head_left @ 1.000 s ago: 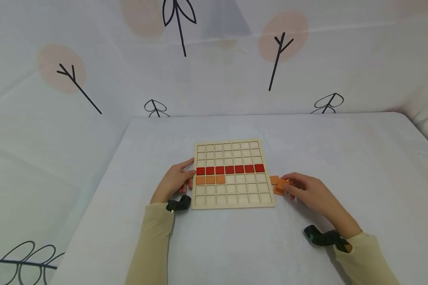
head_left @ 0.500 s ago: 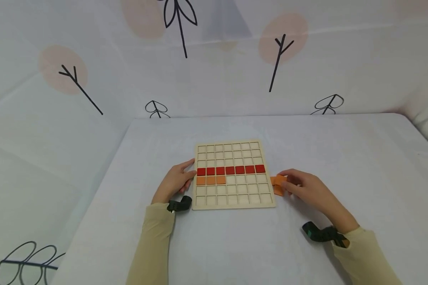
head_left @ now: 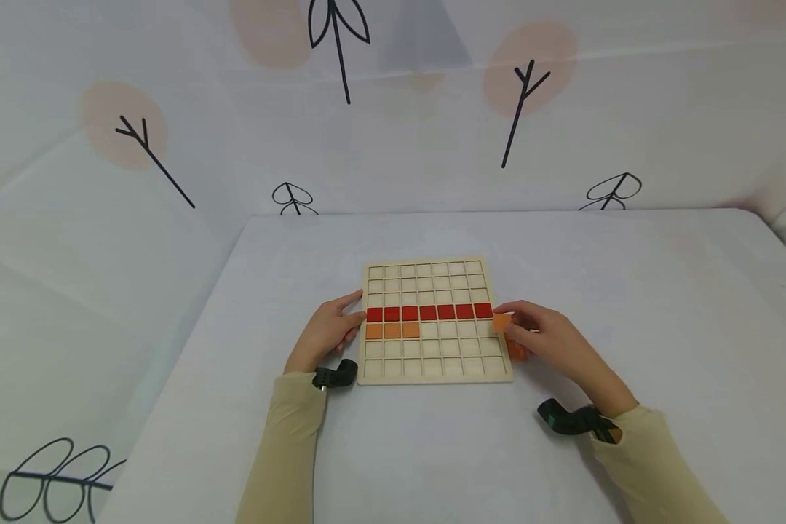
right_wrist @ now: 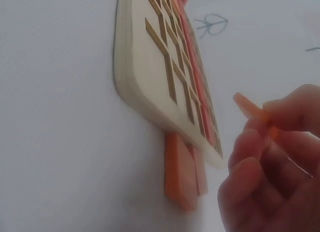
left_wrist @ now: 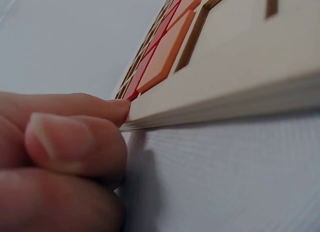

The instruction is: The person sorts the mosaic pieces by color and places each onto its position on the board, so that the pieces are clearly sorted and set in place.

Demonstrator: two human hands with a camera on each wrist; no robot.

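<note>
A square wooden grid board (head_left: 435,378) lies on the table. Red tiles (head_left: 428,313) fill one row across it, and orange tiles (head_left: 392,330) occupy the left end of the row just below. At the board's left edge, my left hand (head_left: 324,331) rests its fingertips against the wood; the left wrist view shows a finger (left_wrist: 112,109) touching the edge. My right hand (head_left: 550,338) pinches an orange tile (right_wrist: 250,108) between thumb and fingers, above the board's right edge. Below it, loose orange tiles (right_wrist: 181,172) lie against that edge, partly hidden by the hand in the head view.
A white cloth covers the table (head_left: 432,451), and a printed cloth (head_left: 419,131) hangs behind and to the left. Dark wrist-worn cameras sit on both wrists, the right one (head_left: 573,418) over the table in front of the board.
My right hand has lifted an orange tile from the loose ones and moved left with it to the board's right edge. My left hand has stayed at the board's left edge.
</note>
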